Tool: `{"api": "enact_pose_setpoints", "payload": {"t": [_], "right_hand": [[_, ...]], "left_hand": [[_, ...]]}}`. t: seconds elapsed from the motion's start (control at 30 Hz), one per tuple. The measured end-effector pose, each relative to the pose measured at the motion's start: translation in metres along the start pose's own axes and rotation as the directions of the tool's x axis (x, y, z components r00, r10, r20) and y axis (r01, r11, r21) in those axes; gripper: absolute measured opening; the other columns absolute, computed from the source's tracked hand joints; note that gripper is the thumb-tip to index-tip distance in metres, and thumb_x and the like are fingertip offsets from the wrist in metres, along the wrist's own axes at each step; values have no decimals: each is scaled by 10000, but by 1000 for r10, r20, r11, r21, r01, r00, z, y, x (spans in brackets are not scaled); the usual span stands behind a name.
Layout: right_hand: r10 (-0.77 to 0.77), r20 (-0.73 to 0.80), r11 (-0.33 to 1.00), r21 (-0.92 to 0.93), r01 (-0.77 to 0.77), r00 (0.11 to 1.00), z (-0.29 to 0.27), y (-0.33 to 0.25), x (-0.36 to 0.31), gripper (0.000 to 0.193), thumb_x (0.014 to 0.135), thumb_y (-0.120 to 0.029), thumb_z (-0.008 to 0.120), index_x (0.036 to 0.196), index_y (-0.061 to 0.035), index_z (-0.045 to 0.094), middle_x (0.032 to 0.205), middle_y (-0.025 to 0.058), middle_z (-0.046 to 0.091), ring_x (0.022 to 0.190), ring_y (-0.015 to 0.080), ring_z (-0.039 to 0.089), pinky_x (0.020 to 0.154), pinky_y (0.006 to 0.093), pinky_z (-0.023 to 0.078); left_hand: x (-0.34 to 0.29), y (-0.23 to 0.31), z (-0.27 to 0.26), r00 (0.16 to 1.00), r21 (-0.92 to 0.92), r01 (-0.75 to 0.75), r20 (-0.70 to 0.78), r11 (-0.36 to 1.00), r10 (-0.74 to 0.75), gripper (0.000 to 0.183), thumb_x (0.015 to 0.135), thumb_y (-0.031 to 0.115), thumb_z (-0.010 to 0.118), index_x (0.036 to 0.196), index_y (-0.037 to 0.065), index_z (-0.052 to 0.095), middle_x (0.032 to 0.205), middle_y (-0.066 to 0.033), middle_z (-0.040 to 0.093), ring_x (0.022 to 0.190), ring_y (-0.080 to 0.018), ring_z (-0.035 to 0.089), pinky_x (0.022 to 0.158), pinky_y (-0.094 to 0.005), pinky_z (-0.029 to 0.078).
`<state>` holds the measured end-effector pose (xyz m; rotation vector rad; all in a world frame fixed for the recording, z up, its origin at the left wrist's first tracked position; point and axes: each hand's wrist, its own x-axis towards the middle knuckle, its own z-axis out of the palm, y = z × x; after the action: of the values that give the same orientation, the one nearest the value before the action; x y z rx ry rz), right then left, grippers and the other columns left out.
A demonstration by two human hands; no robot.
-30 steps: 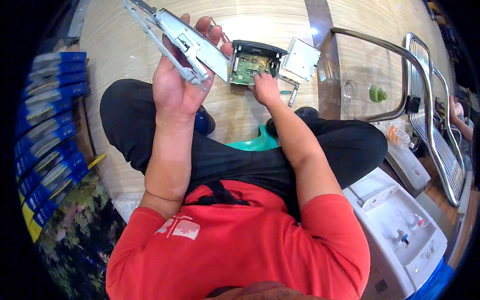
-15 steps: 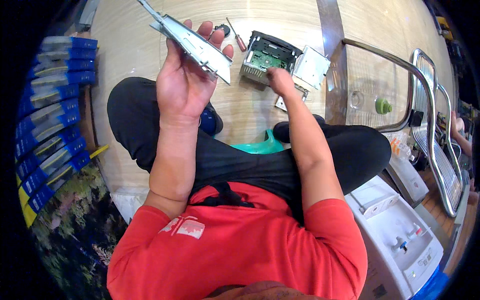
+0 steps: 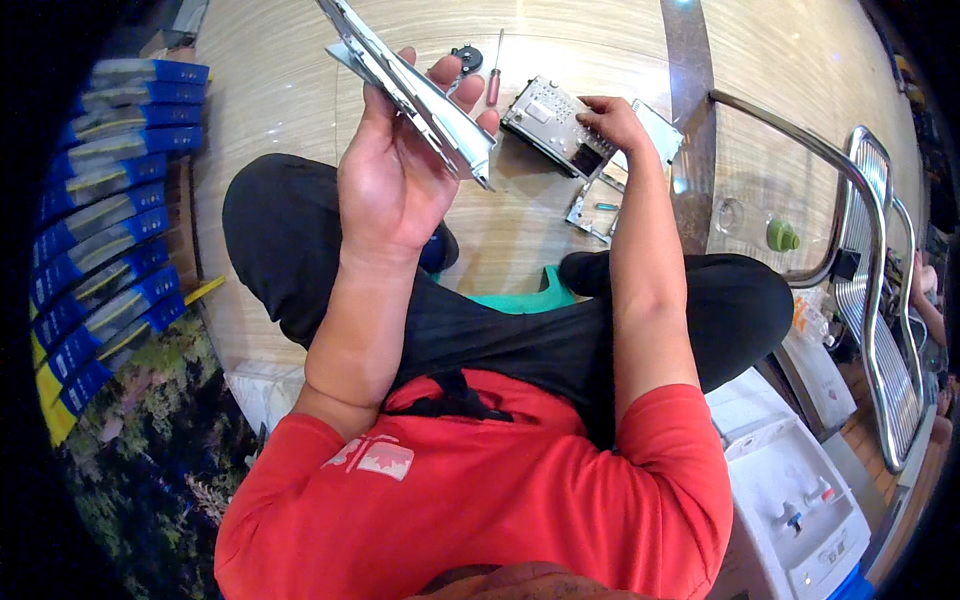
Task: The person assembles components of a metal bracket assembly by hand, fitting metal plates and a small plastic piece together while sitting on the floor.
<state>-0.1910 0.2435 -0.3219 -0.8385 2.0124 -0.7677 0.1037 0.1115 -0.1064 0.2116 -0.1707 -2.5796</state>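
- We're reading the clock from the middle of the view, and at eleven o'clock the left hand (image 3: 392,205) is grasping a metal bracket (image 3: 466,142), palm turned up.
- The bracket is slanting from eleven toward five across that hand, its four fingertips showing along the far side; we're seeing it held clear of the box.
- Over at one o'clock, the right hand (image 3: 618,125) is gripping the metal box (image 3: 548,112) by its three o'clock edge, thumb lying on the pierced face.
- That face is pointing up at us, though we're not managing to tell whether the box is lifted or resting on the floor (image 3: 430,25).
- From the box, we're finding a red-handled screwdriver (image 3: 493,88) lying at ten o'clock, with a black disc (image 3: 467,58) sitting just beyond it.
- A pale panel (image 3: 655,135) is lying at the box's three o'clock, partly hiding behind the right hand.
- At its five o'clock, we're spotting a metal frame (image 3: 577,213) lying on the floor, a small teal piece (image 3: 606,207) showing inside its outline.
- Way out at three o'clock, a chrome chair (image 3: 880,330) is standing.
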Motion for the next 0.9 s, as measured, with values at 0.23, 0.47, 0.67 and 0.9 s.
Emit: {"api": "enact_pose_setpoints", "payload": {"t": [0.23,0.47,0.67,0.9], "right_hand": [[-23,-67,1000,-16,22,997,-2,-9,-4,390,797,-196,706,1160,-56,671,1014,155,711,900,243,680,828,340,516],[-12,-165,1000,9,13,986,-3,-4,-31,409,793,-224,720,1162,-55,669,952,158,715,859,217,682,792,322,530],[95,-591,995,87,-55,801,-11,59,-59,328,854,-190,655,1119,2,673,958,146,714,845,191,674,769,311,518],[548,-349,532,-556,-639,760,32,233,-126,328,783,-202,571,1055,-90,717,1018,169,695,962,320,669,853,404,511]], "left_hand": [[9,-9,-2,1000,10,28,-7,1000,-28,417,1021,352,376,1346,118,493,1330,-122,527,1242,-303,491,1044,-536,373],[11,-18,0,997,-10,64,-32,998,-64,408,1020,351,386,1318,107,517,1313,-130,538,1230,-310,502,1043,-542,375],[7,-22,1,995,-20,101,18,995,-101,390,1023,331,380,1298,99,530,1298,-136,545,1210,-317,518,1044,-530,386],[7,-29,12,990,-55,141,6,989,-141,384,1024,383,353,1260,126,513,1263,-151,568,1190,-336,538,1006,-557,439]]}}
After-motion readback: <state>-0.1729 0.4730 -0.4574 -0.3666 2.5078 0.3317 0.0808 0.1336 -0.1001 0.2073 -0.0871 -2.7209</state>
